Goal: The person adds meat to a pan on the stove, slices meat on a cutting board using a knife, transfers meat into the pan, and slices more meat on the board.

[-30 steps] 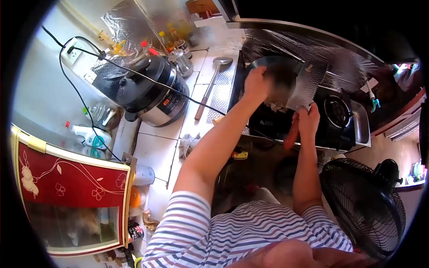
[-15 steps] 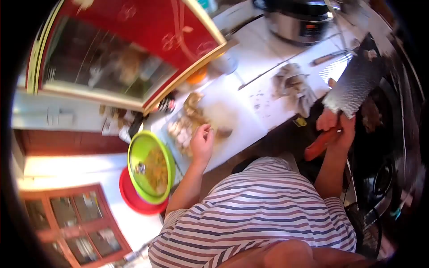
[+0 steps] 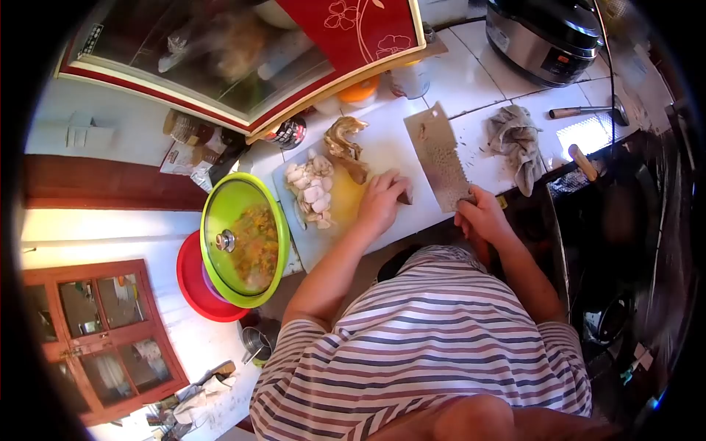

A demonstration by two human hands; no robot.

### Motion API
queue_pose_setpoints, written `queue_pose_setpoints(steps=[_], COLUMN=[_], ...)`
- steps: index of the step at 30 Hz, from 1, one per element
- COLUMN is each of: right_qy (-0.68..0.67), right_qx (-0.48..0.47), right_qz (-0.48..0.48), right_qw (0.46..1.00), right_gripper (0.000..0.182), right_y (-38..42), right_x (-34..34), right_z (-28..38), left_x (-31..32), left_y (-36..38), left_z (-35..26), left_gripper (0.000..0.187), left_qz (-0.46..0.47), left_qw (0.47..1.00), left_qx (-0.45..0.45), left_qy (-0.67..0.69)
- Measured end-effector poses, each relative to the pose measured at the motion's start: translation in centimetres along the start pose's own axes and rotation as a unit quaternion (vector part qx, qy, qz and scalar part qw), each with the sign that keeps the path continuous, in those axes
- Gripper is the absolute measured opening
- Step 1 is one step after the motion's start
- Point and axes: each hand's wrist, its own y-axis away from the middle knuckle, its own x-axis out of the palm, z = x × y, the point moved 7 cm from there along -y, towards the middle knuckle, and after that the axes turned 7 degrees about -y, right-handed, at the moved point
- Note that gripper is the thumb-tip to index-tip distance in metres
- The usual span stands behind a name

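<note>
My right hand [image 3: 482, 214] is closed around a cleaver [image 3: 440, 158], whose broad, wet-flecked blade points away from me over the right part of the white cutting board [image 3: 401, 158]. On the board my left hand [image 3: 384, 200] is closed with its fingers curled down on a small dark brown piece of food [image 3: 406, 194]. Its underside is hidden by the fingers. Just beyond lies a twisted brown strip of food [image 3: 346, 143]. Pale cut chunks [image 3: 312, 187] are heaped at the board's left side.
Left of the board, a green basin [image 3: 277, 283] under a glass lid holds yellowish food, above a red basin [image 3: 193, 290]. A crumpled rag [image 3: 515, 140], a wooden-handled utensil [image 3: 577, 112] and an electric cooker [image 3: 544, 44] are on the right. A red cabinet [image 3: 353, 33] overhangs the counter.
My right hand has brought the cleaver leftward from the dark area on the right to the board. My left hand has moved right and down onto the brown piece.
</note>
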Motion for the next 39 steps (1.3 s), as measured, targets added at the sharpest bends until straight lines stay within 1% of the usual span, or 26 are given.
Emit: queue_pose_setpoints(steps=[4, 6, 7, 8, 9, 13, 15, 16, 18, 19, 20, 21, 22, 23, 24, 25, 26, 27, 28, 29, 30, 31, 32, 34, 36, 39], right_qy=[0.057, 0.07, 0.081, 0.082, 0.13, 0.226, 0.189, 0.147, 0.132, 0.118, 0.118, 0.195, 0.27, 0.265, 0.363, 0.457, 0.449, 0.488, 0.526, 0.523, 0.555, 0.586, 0.584, 0.612, 0.607, 0.602], right_qx=[0.004, -0.005, -0.015, -0.015, -0.043, -0.109, -0.084, -0.057, -0.06, -0.067, -0.068, -0.101, -0.133, -0.134, -0.166, -0.194, -0.19, -0.173, -0.157, -0.155, -0.141, -0.126, -0.124, -0.138, -0.142, -0.143], right_qz=[-0.025, -0.035, -0.04, -0.039, -0.044, -0.057, -0.075, -0.089, -0.08, -0.07, -0.071, -0.067, -0.064, -0.066, -0.068, -0.07, -0.075, -0.058, -0.041, -0.045, -0.023, 0.0, -0.001, 0.009, 0.014, 0.023], right_qw=[0.998, 0.997, 0.996, 0.996, 0.99, 0.966, 0.976, 0.983, 0.986, 0.988, 0.988, 0.973, 0.951, 0.953, 0.914, 0.865, 0.87, 0.854, 0.835, 0.837, 0.82, 0.8, 0.802, 0.779, 0.782, 0.785], right_gripper=[0.011, 0.01, 0.01, 0.01, 0.01, 0.01, 0.01, 0.01, 0.01, 0.011, 0.011, 0.012, 0.013, 0.013, 0.014, 0.014, 0.014, 0.013, 0.013, 0.013, 0.013, 0.014, 0.014, 0.016, 0.015, 0.015], right_y=[0.9, 1.3, 1.4, 1.5, 1.6, 1.8, 2.1, 2.3, 2.4, 2.4, 2.4, 2.4, 2.5, 2.5, 2.9, 3.4, 3.6, 3.6, 3.4, 3.4, 3.2, 3.1, 3.2, 3.7, 3.7, 3.6], right_x=[-0.4, -0.2, -0.1, 0.1, 0.4, 0.9, 0.7, 0.5, 0.3, 0.2, 0.0, 0.0, 0.2, 0.2, 0.9, 1.7, 1.9, 2.4, 2.8, 2.8, 3.0, 3.2, 3.2, 3.6, 3.5, 3.4], right_z=[-0.2, -0.6, -0.7, -0.7, -0.2, 0.8, 1.4, 1.2, 1.1, 1.2, 1.1, 1.3, 1.7, 1.7, 2.7, 3.4, 3.6, 3.7, 3.5, 3.6, 3.3, 2.9, 3.0, 3.4, 3.5, 3.4], left_x=[-0.2, 0.2, 0.0, 0.4, 0.8, 0.6, 0.1, 0.1, -0.6, -1.1, -1.2, -1.1, -1.3, -0.8, -0.2, -0.1, -0.2, -0.3, 0.4, 1.6, 1.9, 2.4, 2.4, 2.4, 2.4, 3.1], left_y=[-1.2, -0.2, -0.1, 0.3, 0.8, 0.4, -0.1, -0.7, -2.3, -2.6, -3.2, -3.4, -3.2, -2.5, -1.8, -1.7, -1.5, -1.3, -1.0, -0.5, -0.6, -0.6, -0.8, -1.0, -0.6, -0.5], left_z=[-0.3, 1.8, 1.5, 1.7, 2.1, 1.1, 1.6, 1.9, 1.8, 1.5, 1.1, 0.8, 0.7, 0.7, 0.6, 0.2, 0.0, 0.1, 0.3, 1.1, 1.4, 1.4, 1.4, 1.0, 1.1, 1.3], left_gripper=[0.033, 0.029, 0.029, 0.03, 0.031, 0.04, 0.04, 0.04, 0.039, 0.039, 0.036, 0.034, 0.034, 0.032, 0.03, 0.03, 0.03, 0.031, 0.031, 0.031, 0.033, 0.033, 0.034, 0.037, 0.041, 0.039], left_qz=[-0.015, 0.012, 0.011, 0.058, 0.105, 0.048, -0.012, -0.012, -0.022, -0.022, 0.023, 0.068, 0.068, 0.104, 0.142, 0.15, 0.131, 0.109, 0.114, 0.094, 0.074, 0.078, 0.06, 0.047, 0.046, 0.025], left_qw=[0.999, 0.98, 0.98, 0.969, 0.953, 0.968, 0.966, 0.966, 0.978, 0.978, 0.98, 0.979, 0.979, 0.973, 0.962, 0.962, 0.958, 0.953, 0.954, 0.948, 0.938, 0.938, 0.948, 0.958, 0.947, 0.945], left_qx=[-0.013, -0.183, -0.183, -0.232, -0.28, -0.244, -0.252, -0.253, -0.207, -0.206, -0.197, -0.188, -0.187, -0.204, -0.219, -0.215, -0.242, -0.269, -0.265, -0.272, -0.277, -0.276, -0.257, -0.238, -0.285, -0.283], left_qy=[0.044, 0.076, 0.078, 0.064, 0.051, 0.025, 0.05, 0.052, 0.036, 0.035, -0.005, -0.046, -0.048, 0.014, 0.076, 0.071, 0.076, 0.08, 0.078, 0.136, 0.194, 0.194, 0.175, 0.154, 0.139, 0.164])
